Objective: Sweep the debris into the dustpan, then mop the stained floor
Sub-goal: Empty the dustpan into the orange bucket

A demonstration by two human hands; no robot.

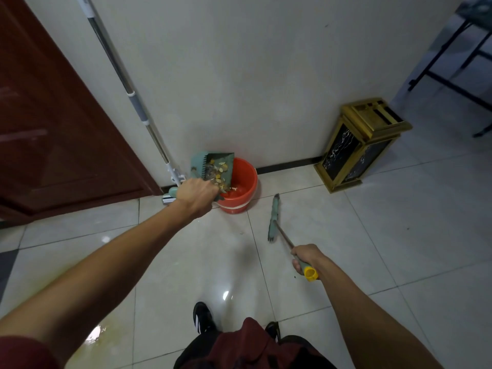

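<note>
My left hand [198, 194] grips the green dustpan [213, 165] and holds it tilted over the red bucket [243, 189]. Yellow and grey debris [219, 174] slides down the pan toward the bucket, and a few bits lie inside it. My right hand [304, 258] holds the broom handle near its yellow end cap [311, 273]. The green broom head [274, 218] rests on the tiled floor to the right of the bucket. A mop [138, 107] with a long metal pole leans against the white wall, its head by the baseboard behind my left hand.
A gold and black bin [359, 145] stands against the wall on the right. A dark red door [53, 129] fills the left. Black table legs [452, 62] are at the far right. A yellowish wet stain [106, 328] shines on the tiles near my feet [203, 316].
</note>
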